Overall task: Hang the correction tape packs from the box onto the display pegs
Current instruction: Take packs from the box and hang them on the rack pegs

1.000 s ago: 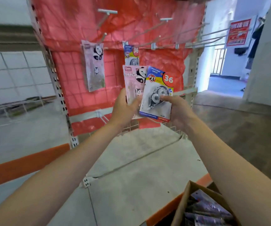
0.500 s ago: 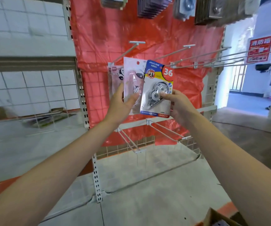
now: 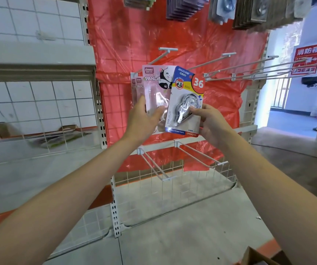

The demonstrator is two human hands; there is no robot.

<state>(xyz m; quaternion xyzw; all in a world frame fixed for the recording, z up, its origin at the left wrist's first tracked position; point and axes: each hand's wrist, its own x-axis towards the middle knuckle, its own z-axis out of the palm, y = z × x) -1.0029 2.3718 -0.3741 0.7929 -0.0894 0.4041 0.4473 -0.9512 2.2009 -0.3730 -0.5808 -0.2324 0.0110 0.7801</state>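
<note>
Correction tape packs are partly up already: two pink panda packs [image 3: 137, 87] hang on a peg [image 3: 163, 54] at the left of the red-backed display, and fuller rows of packs [image 3: 184, 8] hang along the top edge. Two more are in hand, not yet hung. The left hand [image 3: 144, 119] holds a pink panda pack [image 3: 157, 83] from below, fingers [image 3: 141, 104] behind the card and thumb across its front. Touching it on the right and overlapping its edge, the blue-and-yellow pack [image 3: 187, 100] marked 36 is pinched by the right hand [image 3: 209, 123], thumb on the clear blister and the rest of the fingers curled behind the lower right corner. Both packs are raised in front of the middle row, below the peg tips.

Much is left, by the look of it. The neighbouring peg [image 3: 220, 57] and the long pegs [image 3: 259, 67] to the right are bare, as are the lower pegs [image 3: 157, 167] beneath the hands. The cardboard box [image 3: 259, 258] shows only a corner at the near right edge; what remains inside it cannot be seen.
</note>
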